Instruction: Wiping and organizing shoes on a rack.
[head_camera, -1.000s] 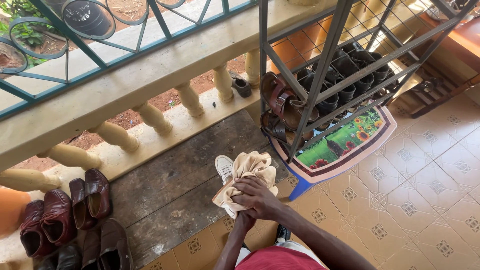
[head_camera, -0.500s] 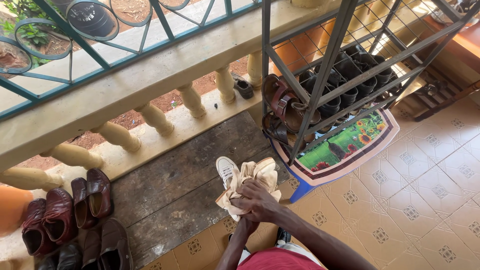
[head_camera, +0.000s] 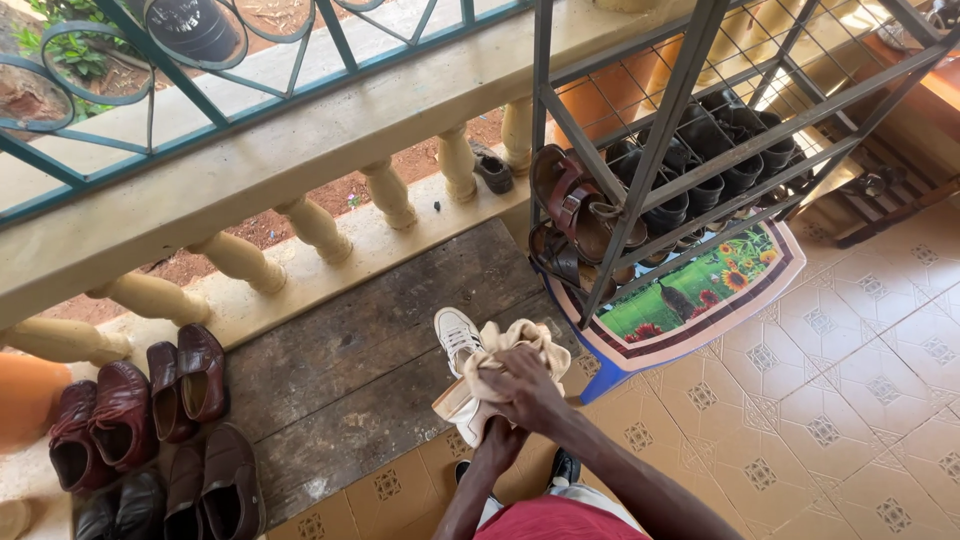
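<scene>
A white sneaker (head_camera: 455, 335) is held over a dark wooden board (head_camera: 350, 360), toe pointing away from me. My right hand (head_camera: 527, 388) presses a beige cloth (head_camera: 500, 355) against the shoe's side and heel. My left hand (head_camera: 497, 437) comes up from below and grips the shoe's heel end; the cloth and my right hand hide most of it.
A metal shoe rack (head_camera: 660, 160) with sandals and black shoes stands on a flowered mat (head_camera: 700, 290) at right. Brown and maroon leather shoes (head_camera: 150, 420) lie at lower left. A cream balustrade (head_camera: 300, 220) runs behind the board. Patterned tiles (head_camera: 820, 400) cover the floor.
My right hand has slid the cloth a little further along the sneaker, bunching it tighter. The view has tilted slightly, shifting everything a bit.
</scene>
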